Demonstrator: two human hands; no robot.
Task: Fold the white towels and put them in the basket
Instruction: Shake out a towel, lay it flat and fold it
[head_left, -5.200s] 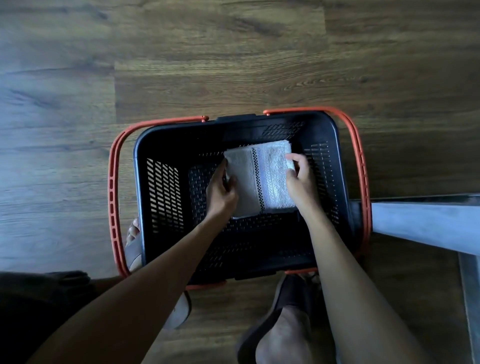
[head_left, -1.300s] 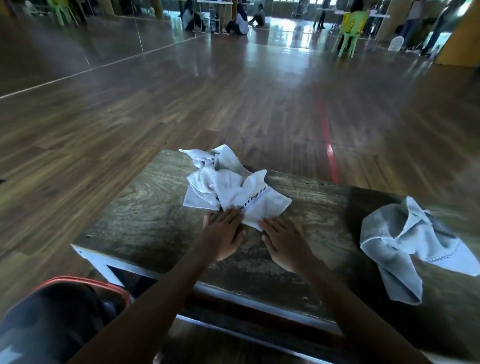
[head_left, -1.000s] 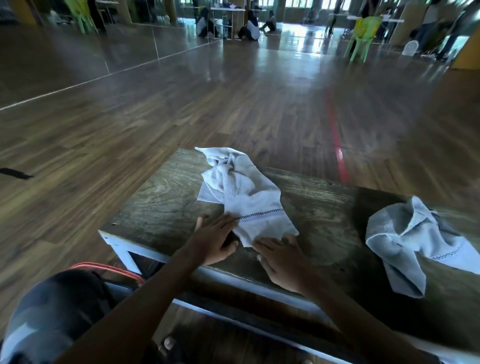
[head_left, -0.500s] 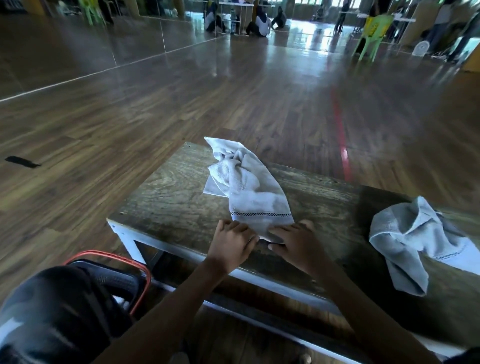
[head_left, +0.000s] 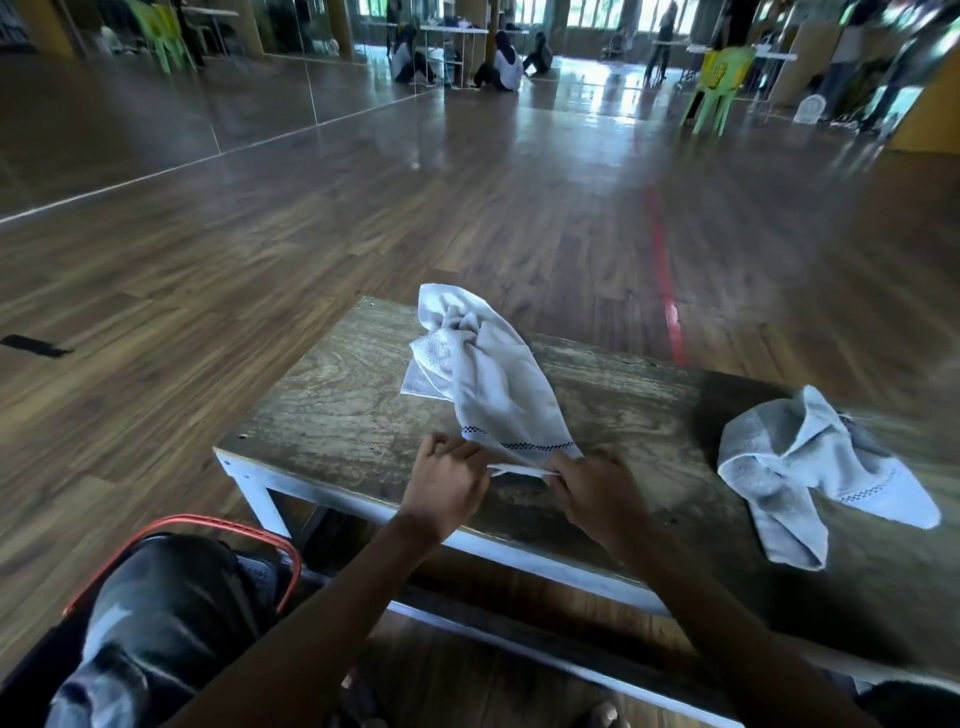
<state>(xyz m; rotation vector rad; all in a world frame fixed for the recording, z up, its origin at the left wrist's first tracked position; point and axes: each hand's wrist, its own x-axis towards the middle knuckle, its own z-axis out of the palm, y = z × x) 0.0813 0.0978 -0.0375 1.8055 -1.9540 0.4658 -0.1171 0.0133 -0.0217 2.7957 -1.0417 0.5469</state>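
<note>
White towel (head_left: 493, 395) has its near hem, trimmed with a dark checked line, pinched between the left grip (head_left: 447, 480) and the right grip (head_left: 592, 488) just inside the near edge of the surface (head_left: 337, 415). A second towel (head_left: 810, 467) lies crumpled toward the surface's right end, apart from both grips. The pinched towel's body runs back in a wrinkled, twisted bunch to the surface's far edge.

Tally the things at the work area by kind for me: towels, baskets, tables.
White towels: 2, the held towel, pinched at its near edge by the left hand and right hand, and the loose towel, crumpled further right.
Baskets: 1, the basket, lower left, partly hidden.
Tables: 1, the table.
Total: 4.
</note>
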